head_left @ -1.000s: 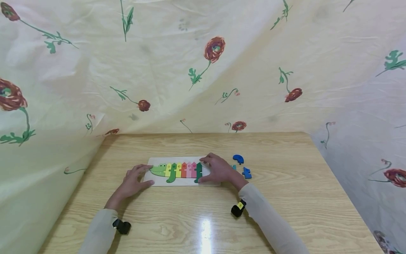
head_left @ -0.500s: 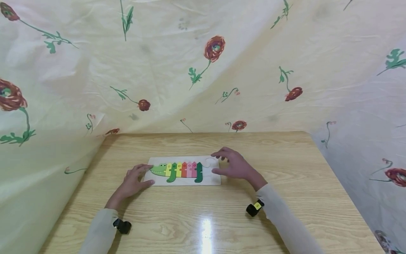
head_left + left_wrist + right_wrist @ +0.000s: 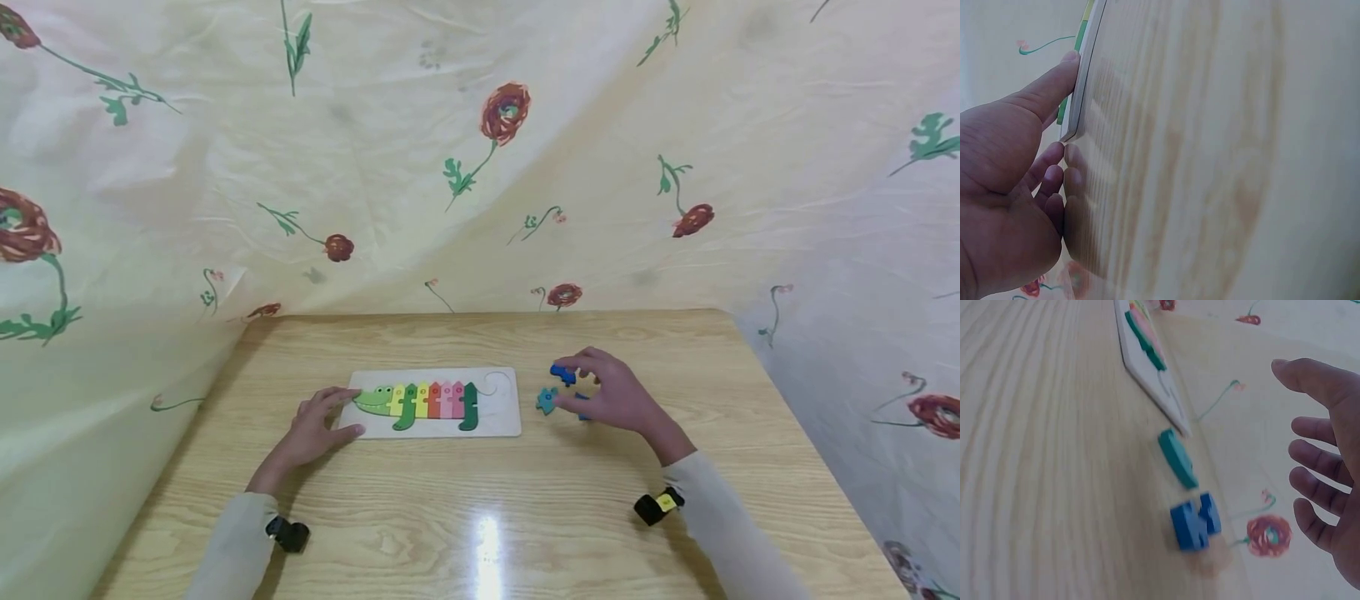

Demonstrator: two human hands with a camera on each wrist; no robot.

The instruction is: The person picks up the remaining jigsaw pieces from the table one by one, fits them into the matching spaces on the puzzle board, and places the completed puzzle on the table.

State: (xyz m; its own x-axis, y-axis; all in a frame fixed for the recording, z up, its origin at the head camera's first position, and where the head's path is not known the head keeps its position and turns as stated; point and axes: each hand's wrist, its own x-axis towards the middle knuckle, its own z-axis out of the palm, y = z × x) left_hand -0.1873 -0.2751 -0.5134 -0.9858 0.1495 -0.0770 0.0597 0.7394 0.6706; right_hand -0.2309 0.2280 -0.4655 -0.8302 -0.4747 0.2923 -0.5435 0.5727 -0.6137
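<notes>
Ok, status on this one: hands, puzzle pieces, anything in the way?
Left hand open, steadying puzzle board. Right hand open, hovering over loose teal piece and blue pieces, gripping nothing. Nothing in the way.

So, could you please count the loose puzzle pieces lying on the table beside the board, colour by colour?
Teal piece: 1
Blue pieces: 2, the second largely hidden under the right hand in the head view
Total: 3
</notes>
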